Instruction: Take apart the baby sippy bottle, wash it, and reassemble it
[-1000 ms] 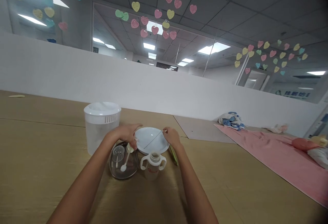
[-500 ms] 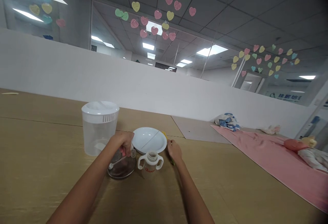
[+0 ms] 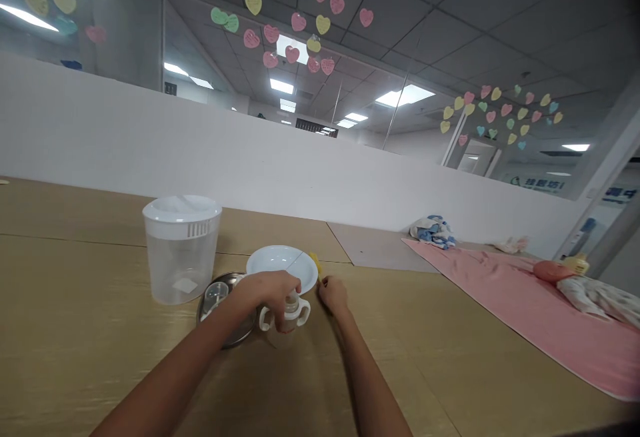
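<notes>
**Left hand closes over a two-handled baby cup on the desk**

The left hand (image 3: 267, 290) is curled down over the top of a two-handled baby cup (image 3: 277, 334), fingers wrapped around its upper part and hiding the cup's mouth. The cup stands upright on the desk (image 3: 75, 304), just in front of a white plate (image 3: 273, 261). The right hand (image 3: 333, 294) sits narrow, its fingers drawn together, just beside the plate's right rim. Whether it pinches anything is hard to tell. A yellow handle (image 3: 315, 265) rises near its fingertips, touching the plate's edge, and a thin line crosses the plate towards it.

To the left of the cup, partly under the left wrist, lies a round lid (image 3: 227, 330) with a small transparent cup (image 3: 216, 297) on it. Behind that stands a transparent plastic pitcher (image 3: 180, 267) with a white cap, close beside the plate.

Off to the right, a pink mat (image 3: 505, 300) runs along the desk, with a pink cushion (image 3: 550, 270) and crumpled cloth (image 3: 433, 232) on it. A white partition (image 3: 200, 144) rises behind, and paper hearts (image 3: 323, 24) hang beyond.
</notes>
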Demonstrator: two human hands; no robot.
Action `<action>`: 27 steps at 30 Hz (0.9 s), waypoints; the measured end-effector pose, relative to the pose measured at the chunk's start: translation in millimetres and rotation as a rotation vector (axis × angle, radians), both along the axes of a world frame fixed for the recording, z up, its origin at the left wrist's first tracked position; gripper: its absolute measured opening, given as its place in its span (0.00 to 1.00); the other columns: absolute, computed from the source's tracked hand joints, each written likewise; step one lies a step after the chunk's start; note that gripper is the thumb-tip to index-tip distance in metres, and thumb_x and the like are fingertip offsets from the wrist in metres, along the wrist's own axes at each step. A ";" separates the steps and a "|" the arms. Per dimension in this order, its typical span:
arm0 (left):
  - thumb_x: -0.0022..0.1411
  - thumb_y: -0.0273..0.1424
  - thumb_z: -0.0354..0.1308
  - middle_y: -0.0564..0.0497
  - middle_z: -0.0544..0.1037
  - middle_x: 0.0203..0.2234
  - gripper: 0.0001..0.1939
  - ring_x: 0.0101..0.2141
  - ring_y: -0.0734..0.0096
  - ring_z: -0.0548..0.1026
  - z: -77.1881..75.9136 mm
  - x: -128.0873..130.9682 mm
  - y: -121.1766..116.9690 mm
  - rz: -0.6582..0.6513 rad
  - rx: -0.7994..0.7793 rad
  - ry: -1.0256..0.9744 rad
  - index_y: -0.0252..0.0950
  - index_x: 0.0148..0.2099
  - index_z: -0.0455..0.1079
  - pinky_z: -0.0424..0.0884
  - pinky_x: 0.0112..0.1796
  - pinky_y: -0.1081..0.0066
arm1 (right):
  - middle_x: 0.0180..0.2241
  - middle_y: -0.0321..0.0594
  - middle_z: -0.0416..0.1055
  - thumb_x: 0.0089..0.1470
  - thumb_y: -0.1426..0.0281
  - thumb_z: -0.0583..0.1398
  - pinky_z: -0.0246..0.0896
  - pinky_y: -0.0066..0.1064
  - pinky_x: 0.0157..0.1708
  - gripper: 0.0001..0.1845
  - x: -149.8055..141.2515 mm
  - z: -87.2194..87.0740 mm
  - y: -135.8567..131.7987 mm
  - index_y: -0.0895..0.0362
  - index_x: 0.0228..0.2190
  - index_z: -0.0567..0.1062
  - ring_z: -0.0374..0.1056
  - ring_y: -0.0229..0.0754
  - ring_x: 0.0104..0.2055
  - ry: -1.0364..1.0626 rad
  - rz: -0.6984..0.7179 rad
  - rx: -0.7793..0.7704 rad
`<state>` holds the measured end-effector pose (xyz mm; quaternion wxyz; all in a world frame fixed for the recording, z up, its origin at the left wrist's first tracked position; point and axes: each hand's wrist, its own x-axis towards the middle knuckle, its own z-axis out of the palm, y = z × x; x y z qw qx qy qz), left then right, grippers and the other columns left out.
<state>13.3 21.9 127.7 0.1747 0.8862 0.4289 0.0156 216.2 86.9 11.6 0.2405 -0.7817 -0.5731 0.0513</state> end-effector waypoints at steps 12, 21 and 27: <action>0.41 0.33 0.64 0.53 0.72 0.38 0.25 0.38 0.67 0.71 17.8 -28.3 28.0 0.076 0.314 -0.696 0.38 0.44 0.65 0.66 0.38 0.71 | 0.37 0.50 0.72 0.61 0.64 0.38 0.60 0.29 0.38 0.27 -13.4 31.9 -22.8 0.63 0.46 0.70 0.68 0.42 0.38 0.109 0.113 0.876; 0.47 0.21 0.55 0.47 0.69 0.37 0.23 0.42 0.60 0.66 -2.8 -42.1 54.7 0.312 0.870 -0.380 0.39 0.47 0.69 0.62 0.45 0.62 | 0.27 0.42 0.72 0.61 0.66 0.46 0.54 0.24 0.32 0.20 -19.5 28.2 -23.3 0.53 0.46 0.74 0.66 0.36 0.30 -0.341 0.378 0.618; 0.52 0.15 0.48 0.44 0.70 0.37 0.21 0.41 0.60 0.66 -15.2 -23.5 50.2 0.131 0.952 -0.074 0.34 0.45 0.69 0.61 0.41 0.63 | 0.22 0.38 0.69 0.57 0.68 0.53 0.49 0.25 0.26 0.14 -26.2 19.1 -17.4 0.52 0.42 0.76 0.62 0.35 0.24 -0.585 0.424 0.855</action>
